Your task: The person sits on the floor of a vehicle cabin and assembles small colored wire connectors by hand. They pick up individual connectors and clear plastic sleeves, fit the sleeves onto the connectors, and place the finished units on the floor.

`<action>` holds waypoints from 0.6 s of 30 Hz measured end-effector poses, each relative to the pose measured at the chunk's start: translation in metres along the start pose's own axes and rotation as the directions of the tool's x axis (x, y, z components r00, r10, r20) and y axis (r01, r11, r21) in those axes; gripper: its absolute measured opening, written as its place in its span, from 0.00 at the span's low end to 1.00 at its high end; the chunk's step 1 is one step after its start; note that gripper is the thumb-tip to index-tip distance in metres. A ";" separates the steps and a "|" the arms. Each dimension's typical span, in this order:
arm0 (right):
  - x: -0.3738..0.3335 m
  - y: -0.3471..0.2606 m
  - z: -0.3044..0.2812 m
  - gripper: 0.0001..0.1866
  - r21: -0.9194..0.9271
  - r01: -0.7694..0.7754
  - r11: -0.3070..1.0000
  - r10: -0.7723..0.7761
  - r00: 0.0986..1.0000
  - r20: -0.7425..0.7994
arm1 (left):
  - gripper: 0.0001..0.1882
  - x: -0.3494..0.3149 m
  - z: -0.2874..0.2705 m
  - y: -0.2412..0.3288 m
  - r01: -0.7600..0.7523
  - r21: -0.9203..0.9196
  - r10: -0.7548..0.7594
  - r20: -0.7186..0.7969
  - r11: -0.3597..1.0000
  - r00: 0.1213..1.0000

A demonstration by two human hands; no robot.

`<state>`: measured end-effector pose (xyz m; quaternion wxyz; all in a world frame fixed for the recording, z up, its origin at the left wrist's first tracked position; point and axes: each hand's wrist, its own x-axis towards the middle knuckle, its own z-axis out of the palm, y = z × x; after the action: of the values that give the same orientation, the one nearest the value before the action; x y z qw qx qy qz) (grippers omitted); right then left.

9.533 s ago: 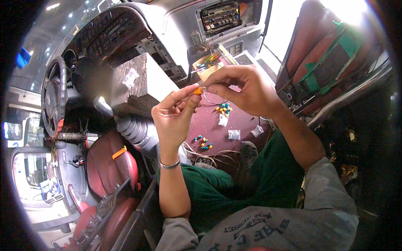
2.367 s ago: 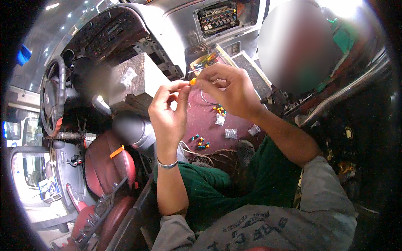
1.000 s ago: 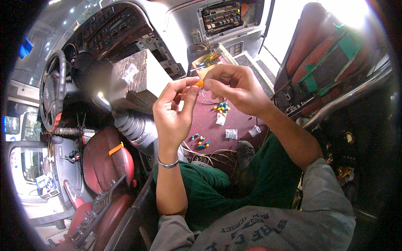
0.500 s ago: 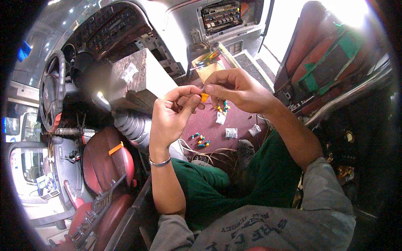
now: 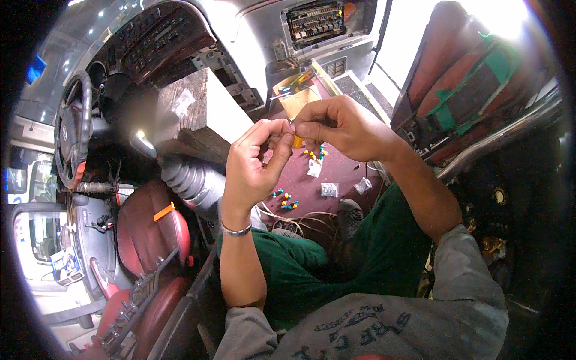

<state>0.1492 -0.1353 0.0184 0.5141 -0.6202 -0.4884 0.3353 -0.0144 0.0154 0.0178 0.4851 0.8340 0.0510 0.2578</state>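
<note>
In front of me my left hand [image 5: 255,162] is closed in a pinch on a small yellow-orange plastic piece [image 5: 297,142]. The thumb and fingers hide part of it, and its exact kind is too small to tell. My right hand [image 5: 345,129] is pinched too, its fingertips meeting the left ones just above the piece. Whatever those right fingers grip is hidden. Below the hands, on the dark red floor [image 5: 306,174], lie several small yellow and teal pieces [image 5: 288,203], with another cluster [image 5: 315,154] close beneath my right hand.
Clear plastic packets [image 5: 329,189] lie on the floor near my shoes [image 5: 350,215] and white cables [image 5: 312,219]. A wooden block [image 5: 192,117] stands left of my hands. Beyond them is a cardboard box [image 5: 297,102] with tools; farther up sits an exposed fuse panel [image 5: 317,25].
My left hand has shifted slightly right and its fingers have changed their hold on the yellow-orange piece, which now sits lower against the thumb. The right hand stays nearly in place.
</note>
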 end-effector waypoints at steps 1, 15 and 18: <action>-0.001 -0.001 0.000 0.14 0.004 0.002 1.000 -0.002 1.000 -0.010 | 0.06 0.000 0.002 0.002 0.002 -0.006 -0.002 -0.004 1.000 1.000; -0.001 0.000 0.001 0.12 0.010 0.079 0.997 -0.079 0.997 -0.026 | 0.05 0.001 0.005 -0.001 -0.007 -0.016 0.007 -0.042 1.000 0.999; 0.000 -0.002 0.001 0.12 -0.038 0.055 0.998 -0.056 0.998 -0.029 | 0.05 0.002 0.003 -0.002 -0.039 -0.002 0.039 -0.030 0.999 0.999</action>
<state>0.1476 -0.1353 0.0196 0.5190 -0.6208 -0.5037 0.3026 -0.0114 0.0148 0.0160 0.4800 0.8304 0.0416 0.2798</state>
